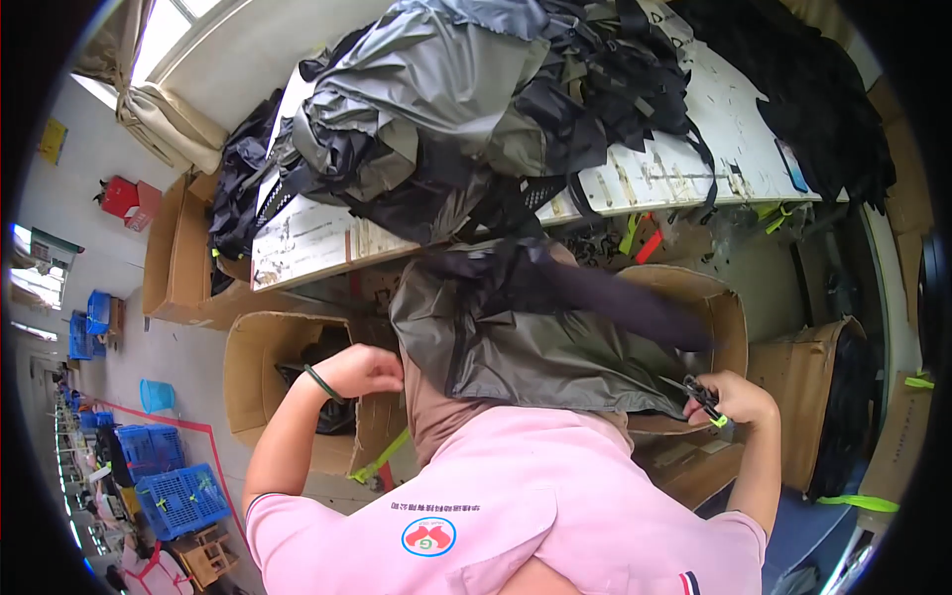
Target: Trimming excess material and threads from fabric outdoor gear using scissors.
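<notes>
A dark grey-green piece of coated fabric (535, 347), with black parts at its far side, lies across my lap. My right hand (739, 399) is closed around small scissors (702, 395) with a yellow-green strip on them. Their blades point left, beside the right corner of the fabric. Just off the fabric's left edge is my left hand (365, 372), its fingers curled together. What those fingers hold, if anything, is too small to make out. A dark sleeve-like part (635, 302) of the work lies toward the right, blurred.
Ahead stands a worn white table (327, 243) heaped with grey and black fabric pieces (426, 79). Open cardboard boxes stand by my left (243, 367) and right (732, 327). More black material (793, 89) lies at the far right. Blue crates (183, 501) stand on the floor, left.
</notes>
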{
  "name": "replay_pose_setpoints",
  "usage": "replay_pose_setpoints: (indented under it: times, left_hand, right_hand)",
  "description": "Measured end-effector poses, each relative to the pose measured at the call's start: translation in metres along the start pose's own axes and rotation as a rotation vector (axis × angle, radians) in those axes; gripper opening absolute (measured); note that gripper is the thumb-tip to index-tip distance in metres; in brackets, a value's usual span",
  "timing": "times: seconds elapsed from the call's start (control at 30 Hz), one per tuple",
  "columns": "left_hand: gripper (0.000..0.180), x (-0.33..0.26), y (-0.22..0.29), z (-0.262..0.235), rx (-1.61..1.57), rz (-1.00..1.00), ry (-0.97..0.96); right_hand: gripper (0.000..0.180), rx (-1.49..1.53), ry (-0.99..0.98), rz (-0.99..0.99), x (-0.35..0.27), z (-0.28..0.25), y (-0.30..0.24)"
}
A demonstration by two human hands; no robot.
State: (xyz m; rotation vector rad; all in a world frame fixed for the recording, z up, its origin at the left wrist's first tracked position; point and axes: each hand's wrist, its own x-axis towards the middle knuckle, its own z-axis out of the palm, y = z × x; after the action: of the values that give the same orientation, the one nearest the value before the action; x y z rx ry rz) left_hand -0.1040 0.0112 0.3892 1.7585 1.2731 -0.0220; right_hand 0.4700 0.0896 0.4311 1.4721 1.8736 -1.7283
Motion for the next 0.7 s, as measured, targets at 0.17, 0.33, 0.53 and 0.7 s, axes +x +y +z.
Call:
replay_pose_setpoints:
  times: [0.17,0.33,0.53,0.7]
  left_hand:
    - [0.018,0.064,0.026,0.009,0.100,0.400,0.583]
    - [0.042,0.139,-0.029,0.039,0.547,0.330,0.710]
    - [0.046,0.109,-0.054,0.030,0.428,0.134,0.688]
    - [0.037,0.004,-0.048,0.018,-0.323,-0.239,0.241]
  right_hand:
    - [0.032,0.109,0.254,-0.151,0.041,0.019,-0.007]
    - [0.033,0.166,0.564,-0.464,0.140,0.060,-0.001]
    - [0.034,-0.039,0.644,-0.364,0.214,0.075,0.042]
    - [0.028,0.206,0.491,-0.335,0.158,0.027,-0.018]
